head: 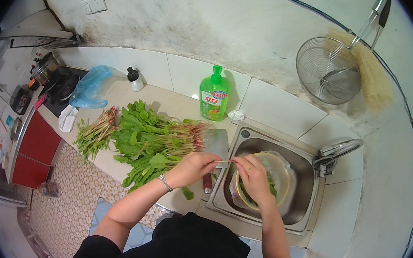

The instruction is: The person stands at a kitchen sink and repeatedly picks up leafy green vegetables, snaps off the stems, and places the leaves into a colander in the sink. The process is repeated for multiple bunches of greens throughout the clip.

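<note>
Between my two hands stretches a thin plant stem [223, 161], pale with a reddish end. My left hand [196, 169] pinches its pale end above the counter, beside a cleaver [218, 141] with a brown handle. The reddish end is between the fingers of my right hand [252, 175], over the near left part of the sink. Under that hand, a yellow-rimmed basin [287, 183] in the sink holds some green leaves [271, 185]. Left of the cleaver lies a big heap of leafy greens [149, 138] with pinkish root ends. A smaller bunch of stems [99, 129] lies farther left.
A green detergent bottle [214, 96] stands against the tiles. The faucet [334, 152] rises at the right of the steel sink [299, 212]. A blue plastic bag [91, 86] and a black-capped bottle [135, 80] sit at the back left. Wire strainers [327, 72] hang on the wall.
</note>
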### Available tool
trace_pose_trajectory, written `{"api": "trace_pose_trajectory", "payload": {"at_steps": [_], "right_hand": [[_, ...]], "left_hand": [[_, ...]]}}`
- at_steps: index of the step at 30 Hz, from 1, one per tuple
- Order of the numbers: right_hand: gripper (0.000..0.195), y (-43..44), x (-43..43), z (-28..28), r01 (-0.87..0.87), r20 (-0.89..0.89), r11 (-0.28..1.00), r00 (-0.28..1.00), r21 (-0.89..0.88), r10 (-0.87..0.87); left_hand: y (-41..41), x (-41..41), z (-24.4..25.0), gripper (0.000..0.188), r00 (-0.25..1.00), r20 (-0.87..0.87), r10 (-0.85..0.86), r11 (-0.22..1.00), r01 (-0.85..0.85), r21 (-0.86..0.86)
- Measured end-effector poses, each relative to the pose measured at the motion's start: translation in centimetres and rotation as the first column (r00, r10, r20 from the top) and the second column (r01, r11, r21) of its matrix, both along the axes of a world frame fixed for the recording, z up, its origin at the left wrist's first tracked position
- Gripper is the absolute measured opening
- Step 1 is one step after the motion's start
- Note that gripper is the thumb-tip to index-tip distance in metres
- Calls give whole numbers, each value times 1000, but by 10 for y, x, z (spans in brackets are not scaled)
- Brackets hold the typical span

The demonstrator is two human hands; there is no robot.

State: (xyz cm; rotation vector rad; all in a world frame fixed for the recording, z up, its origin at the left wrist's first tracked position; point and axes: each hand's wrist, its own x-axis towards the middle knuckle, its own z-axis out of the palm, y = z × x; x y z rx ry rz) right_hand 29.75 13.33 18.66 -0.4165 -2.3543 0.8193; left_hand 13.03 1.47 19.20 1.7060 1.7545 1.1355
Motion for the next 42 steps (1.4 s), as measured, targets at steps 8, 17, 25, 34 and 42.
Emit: {"api": "trace_pose_trajectory", "payload": {"at_steps": [8,17,25,34,42], "right_hand": [[9,17,47,-5,24,48,940,998,340,-43],[15,4,67,-38,218,-114,822,940,-527,-322],[15,4,73,-70,192,-134,706,915,-682,-379],[34,83,122,-138,116,155,985,979,130,-135],[38,28,51,-11,-53,-159,904,987,-423,-17]], "left_hand": [[16,55,12,13,986,-161,53,999,-54,-3],[24,103,12,11,926,-357,120,987,-73,142],[20,120,6,15,745,-646,165,978,-42,202],[28,40,60,25,703,678,212,945,-325,41],[48,31,69,27,145,987,-62,986,-145,83]]}}
